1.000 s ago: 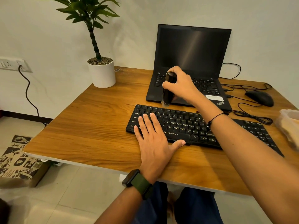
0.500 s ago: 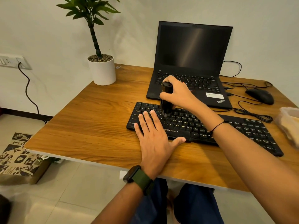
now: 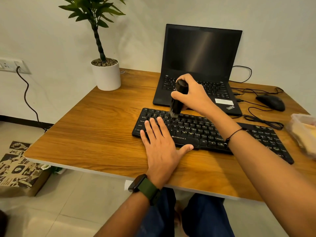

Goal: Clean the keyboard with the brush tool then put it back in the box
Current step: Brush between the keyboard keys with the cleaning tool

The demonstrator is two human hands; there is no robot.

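A black keyboard [image 3: 201, 132] lies across the wooden desk [image 3: 95, 134], running from the middle toward the right. My right hand [image 3: 193, 94] grips a black cylindrical brush tool [image 3: 178, 98] held upright, with its bristles touching the keyboard's upper rows left of centre. My left hand [image 3: 160, 144] lies flat with straight fingers on the keyboard's left end, its thumb spread along the front edge. A pale translucent box [image 3: 304, 132] sits at the desk's right edge, partly out of frame.
An open black laptop [image 3: 200, 65] stands just behind the keyboard. A black mouse [image 3: 271, 102] and looped cables [image 3: 261, 118] lie at the back right. A white potted plant [image 3: 106, 75] stands at the back left. A patterned bag [image 3: 17, 168] sits on the floor below left.
The brush came down from above the laptop's edge onto the keys half a second ago, and now sits slightly farther back on the upper rows. My left hand has stayed flat in place.
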